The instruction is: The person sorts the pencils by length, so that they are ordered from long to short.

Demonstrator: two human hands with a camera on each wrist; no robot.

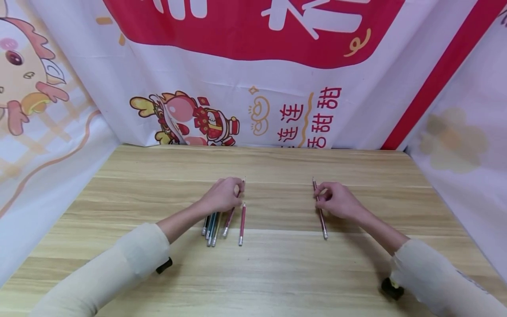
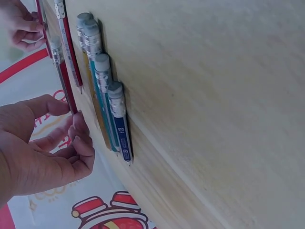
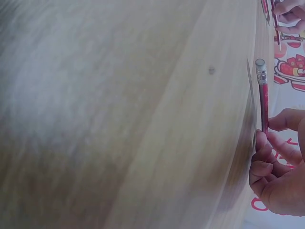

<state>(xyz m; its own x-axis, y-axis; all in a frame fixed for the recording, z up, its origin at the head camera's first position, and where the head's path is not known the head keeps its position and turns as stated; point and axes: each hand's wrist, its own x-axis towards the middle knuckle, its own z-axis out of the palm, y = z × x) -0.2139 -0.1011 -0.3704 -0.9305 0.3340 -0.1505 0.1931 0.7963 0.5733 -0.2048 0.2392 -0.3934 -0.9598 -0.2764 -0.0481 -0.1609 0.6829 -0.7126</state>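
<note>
My left hand [image 1: 222, 196] pinches a red pencil [image 2: 67, 88] between thumb and fingertips, its eraser end slanting toward me. Just right of that hand, another red pencil [image 1: 242, 223] lies on the table. Below the left wrist is a close row of pencils with white erasers: a dark blue pencil [image 2: 123, 136], teal ones [image 2: 102, 90] and a yellow pencil [image 2: 94, 98]. Over on the right, my right hand [image 1: 338, 200] pinches a dark red pencil [image 3: 265, 102] near its middle. That pencil's point faces the back of the table, and its eraser end is tilted above the wood.
The wood-grain table [image 1: 277, 273] runs back to a printed white and red cloth [image 1: 245, 75] hanging behind it. More printed cloth hangs along the left side [image 1: 51, 110] and the right side [image 1: 455, 132]. A dark strap piece [image 1: 392, 289] shows under the right sleeve.
</note>
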